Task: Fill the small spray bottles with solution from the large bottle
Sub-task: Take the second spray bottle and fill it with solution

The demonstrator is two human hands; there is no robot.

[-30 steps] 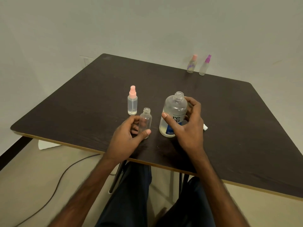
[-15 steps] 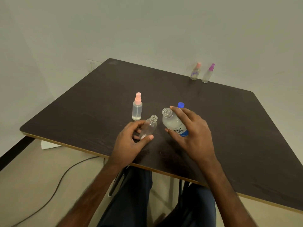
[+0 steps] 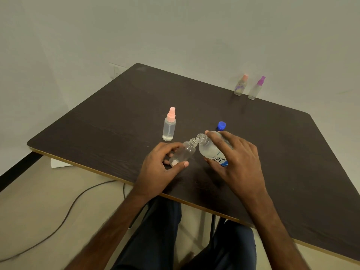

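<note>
Two open necks meet just above the dark wooden surface (image 3: 97,121). The left hand (image 3: 161,168) curls round the small clear uncapped spray bottle (image 3: 184,152) and leans it rightward. The right hand (image 3: 237,158) grips the large clear blue-labelled bottle (image 3: 209,149), tipped leftward onto that mouth, evidently so the pour lands inside. A round blue cap (image 3: 221,126) lies just behind, probably set aside.

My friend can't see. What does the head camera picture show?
A right hand holds a large clear bottle tilted, its open mouth beside the mouth of a small uncapped bottle tilted in the left hand, above a dark table. A pink-topped spray bottle and a blue cap stand nearby.
</note>
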